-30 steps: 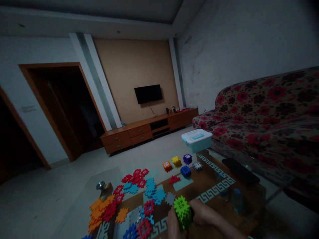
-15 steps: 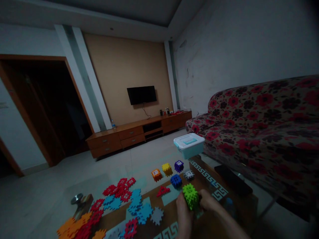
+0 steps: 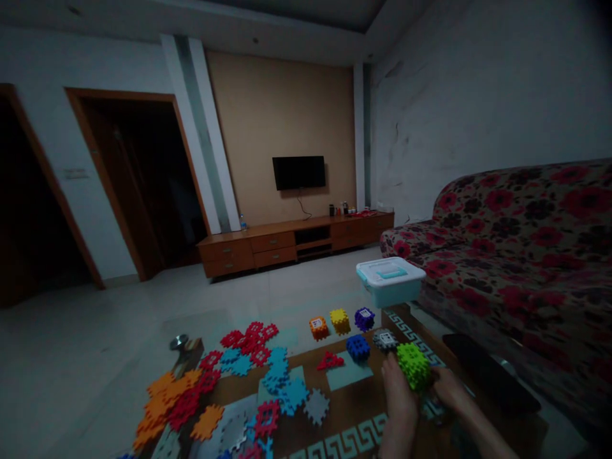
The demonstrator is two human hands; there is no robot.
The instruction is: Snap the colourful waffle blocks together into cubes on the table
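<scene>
Head camera view: the green block (image 3: 414, 366) was between the hands above the table (image 3: 354, 389), just ahead of the left fingers and to the left of the right fingers. It looked nearly as wide as long, with no clear long axis. The left hand (image 3: 400, 392) reached forward, its fingers partly closed on the block's near left side. The right hand (image 3: 449, 387) angled inward, fingers bent beside the opposite side; darkness hid their opening and any grip. Neither hand looked clearly nearer. The gray block (image 3: 385, 340) lay just beyond, leftward.
</scene>
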